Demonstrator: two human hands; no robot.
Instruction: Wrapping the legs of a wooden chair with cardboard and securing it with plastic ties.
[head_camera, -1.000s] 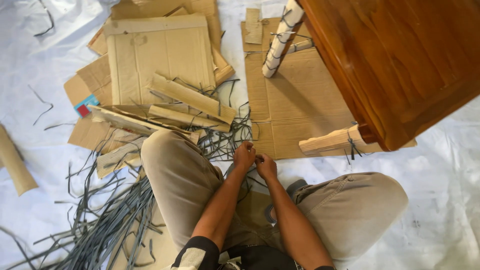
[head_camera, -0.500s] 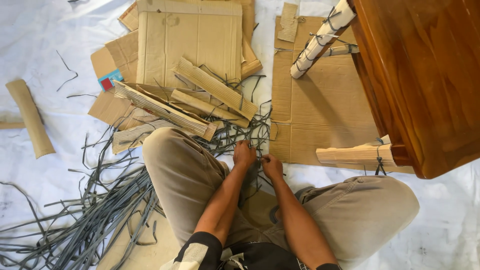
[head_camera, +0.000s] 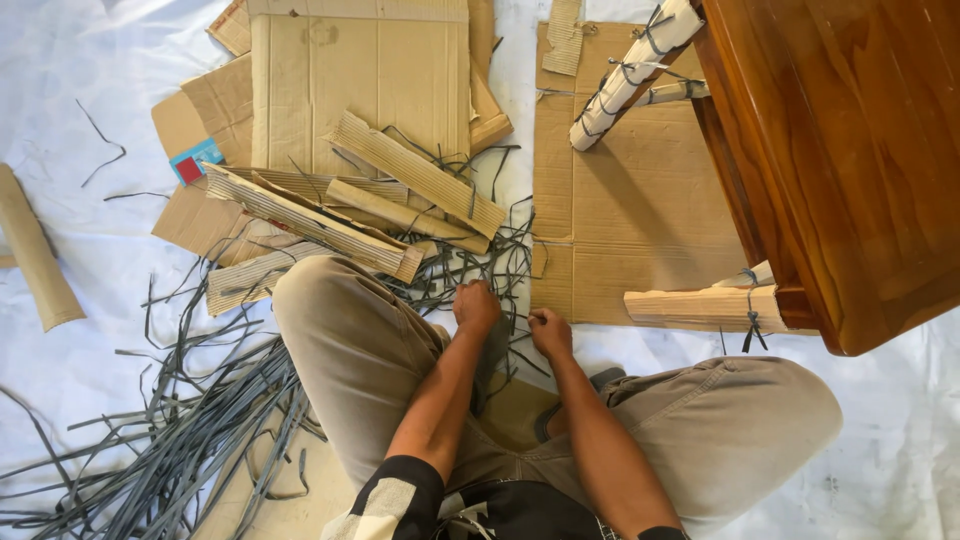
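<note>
I sit on the floor with my knees apart. My left hand (head_camera: 476, 308) and my right hand (head_camera: 550, 333) are closed on a thin grey plastic strap (head_camera: 513, 318) stretched between them, just in front of my legs. A tangle of the same grey straps (head_camera: 470, 265) lies right beyond my hands. Folded corrugated cardboard strips (head_camera: 415, 172) lie on top of that tangle. To the right stands a wooden table (head_camera: 840, 150); its near leg (head_camera: 700, 305) and its far leg (head_camera: 625, 75) are wrapped in cardboard tied with grey straps.
Flat cardboard sheets (head_camera: 360, 75) lie ahead, and another sheet (head_camera: 630, 210) is under the table. A large pile of grey straps (head_camera: 190, 440) spreads at my left. A cardboard roll (head_camera: 35, 260) lies at far left. White sheeting (head_camera: 60, 90) covers the floor.
My hands have drawn a little apart, the right one moving right and lower. The camera view shifted slightly.
</note>
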